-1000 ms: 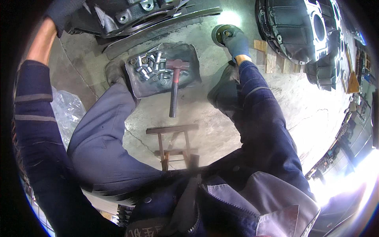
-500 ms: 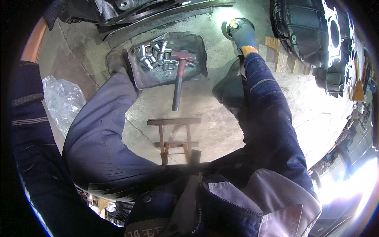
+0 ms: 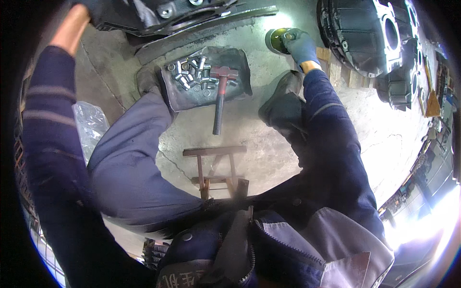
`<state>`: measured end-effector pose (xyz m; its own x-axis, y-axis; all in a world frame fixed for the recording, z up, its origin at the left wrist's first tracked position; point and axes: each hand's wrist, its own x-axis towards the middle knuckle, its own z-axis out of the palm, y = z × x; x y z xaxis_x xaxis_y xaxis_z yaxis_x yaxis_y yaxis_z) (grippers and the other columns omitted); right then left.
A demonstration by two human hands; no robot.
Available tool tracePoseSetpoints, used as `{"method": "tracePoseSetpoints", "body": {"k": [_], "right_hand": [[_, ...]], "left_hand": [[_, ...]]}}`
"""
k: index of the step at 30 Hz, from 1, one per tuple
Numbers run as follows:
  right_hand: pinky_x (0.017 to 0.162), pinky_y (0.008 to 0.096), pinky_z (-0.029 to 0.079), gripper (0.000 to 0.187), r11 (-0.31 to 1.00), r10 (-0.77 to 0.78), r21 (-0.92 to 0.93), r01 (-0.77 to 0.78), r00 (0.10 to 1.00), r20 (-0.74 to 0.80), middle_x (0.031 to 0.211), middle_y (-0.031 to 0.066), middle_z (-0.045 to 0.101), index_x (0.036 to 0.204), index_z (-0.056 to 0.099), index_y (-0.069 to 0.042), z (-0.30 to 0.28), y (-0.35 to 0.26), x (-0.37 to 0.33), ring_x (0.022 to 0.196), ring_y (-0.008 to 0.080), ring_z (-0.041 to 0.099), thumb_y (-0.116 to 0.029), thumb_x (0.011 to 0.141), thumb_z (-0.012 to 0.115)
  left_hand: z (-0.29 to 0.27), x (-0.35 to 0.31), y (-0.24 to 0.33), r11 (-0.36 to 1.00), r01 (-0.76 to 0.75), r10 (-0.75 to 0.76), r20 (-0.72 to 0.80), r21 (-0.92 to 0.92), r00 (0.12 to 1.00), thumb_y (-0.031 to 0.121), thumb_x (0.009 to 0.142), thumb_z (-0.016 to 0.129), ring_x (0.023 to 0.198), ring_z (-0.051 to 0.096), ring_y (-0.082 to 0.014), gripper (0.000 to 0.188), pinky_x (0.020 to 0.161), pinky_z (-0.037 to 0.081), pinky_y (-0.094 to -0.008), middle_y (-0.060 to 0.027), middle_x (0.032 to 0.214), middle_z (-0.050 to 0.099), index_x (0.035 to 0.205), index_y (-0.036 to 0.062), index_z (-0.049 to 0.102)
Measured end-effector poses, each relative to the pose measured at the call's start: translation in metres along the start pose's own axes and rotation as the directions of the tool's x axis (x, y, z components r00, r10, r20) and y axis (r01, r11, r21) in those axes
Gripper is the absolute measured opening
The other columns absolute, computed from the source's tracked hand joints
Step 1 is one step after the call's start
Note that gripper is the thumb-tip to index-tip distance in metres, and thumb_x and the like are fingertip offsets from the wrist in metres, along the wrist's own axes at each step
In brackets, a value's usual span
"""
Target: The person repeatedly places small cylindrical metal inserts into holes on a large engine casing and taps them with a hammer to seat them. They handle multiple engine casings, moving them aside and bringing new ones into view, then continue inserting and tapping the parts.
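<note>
My right hand (image 3: 301,46), in a grey-blue glove, is closed on a small metal bushing (image 3: 288,36). It is at the round tin (image 3: 270,42), which has yellowish liquid inside. My left forearm reaches up the left side to the dark metal casting (image 3: 129,19) at the top. Only the bare wrist shows clearly; the left fingers are hidden. Between my feet lies a dark tray (image 3: 240,65) holding several shiny bushings (image 3: 191,74). A hammer (image 3: 220,98) with a reddish head rests across the tray, its handle hanging over the near edge.
A low wooden stool or stand (image 3: 214,151) is between my legs. Large black housings (image 3: 365,38) rest on wooden blocks (image 3: 336,67) at the right. Clear plastic sheeting (image 3: 90,125) lies left of my left leg. A long metal edge (image 3: 206,30) runs below the casting.
My right hand has shifted slightly at the tin, and the bushing and yellowish liquid now show more clearly. My left forearm has moved inward and up toward the casting. The whole view has shifted a little.
</note>
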<state>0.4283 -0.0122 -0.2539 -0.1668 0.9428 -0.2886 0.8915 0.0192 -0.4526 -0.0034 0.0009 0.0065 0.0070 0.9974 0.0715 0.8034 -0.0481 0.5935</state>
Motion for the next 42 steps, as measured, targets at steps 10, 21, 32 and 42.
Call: {"method": "tracePoseSetpoints", "body": {"k": [10, 21, 32, 42], "right_hand": [[0.084, 0.0329, 0.058, 0.033, 0.86, -0.413, 0.252, 0.444, 0.895, -0.169, 0.101, 0.0128, 0.078, 0.108, 0.077, -0.008, -0.177, -0.15, -0.002, 0.093, 0.0232, 0.075, -0.029, 0.084, 0.083], [0.081, 0.0384, 0.058, 0.035, 0.774, -0.63, 0.001, 0.634, 0.77, -0.101, 0.094, 0.017, 0.076, 0.106, 0.076, -0.009, -0.186, -0.262, 0.007, 0.087, 0.0345, 0.074, -0.037, 0.085, 0.082], [0.076, 0.0408, 0.057, 0.033, 0.713, -0.683, -0.261, 0.651, 0.729, -0.049, 0.095, 0.0174, 0.075, 0.111, 0.074, -0.011, -0.157, -0.26, 0.036, 0.086, 0.0382, 0.071, -0.032, 0.086, 0.081], [0.079, 0.044, 0.058, 0.038, 0.691, -0.687, -0.326, 0.645, 0.726, -0.018, 0.1, 0.0188, 0.074, 0.112, 0.074, -0.011, -0.153, -0.264, 0.038, 0.091, 0.0406, 0.07, -0.039, 0.086, 0.079]], "left_hand": [[0.002, 0.02, -0.034, 0.974, 0.116, -0.124, 0.027, 0.194, 0.992, 0.062, 0.101, 0.05, 0.088, 0.072, -0.0412, 0.067, 0.086, 0.052, -0.0478, -0.0266, 0.092, 0.073, 0.101, 0.001, 0.077], [-0.001, 0.016, -0.022, 0.982, 0.121, -0.118, -0.024, 0.148, 0.993, 0.055, 0.1, 0.05, 0.086, 0.069, -0.0455, 0.062, 0.084, 0.051, -0.0514, -0.0282, 0.09, 0.071, 0.09, 0.0004, 0.077], [-0.005, 0.012, -0.014, 0.976, 0.134, -0.129, -0.04, 0.169, 0.991, 0.053, 0.099, 0.051, 0.091, 0.069, -0.0467, 0.059, 0.085, 0.051, -0.0539, -0.0276, 0.094, 0.072, 0.088, 0.002, 0.078], [-0.003, 0.016, -0.014, 0.969, 0.145, -0.142, -0.03, 0.202, 0.989, 0.053, 0.1, 0.05, 0.091, 0.069, -0.0468, 0.06, 0.086, 0.051, -0.0537, -0.0279, 0.093, 0.071, 0.086, 0.0013, 0.077]]}}
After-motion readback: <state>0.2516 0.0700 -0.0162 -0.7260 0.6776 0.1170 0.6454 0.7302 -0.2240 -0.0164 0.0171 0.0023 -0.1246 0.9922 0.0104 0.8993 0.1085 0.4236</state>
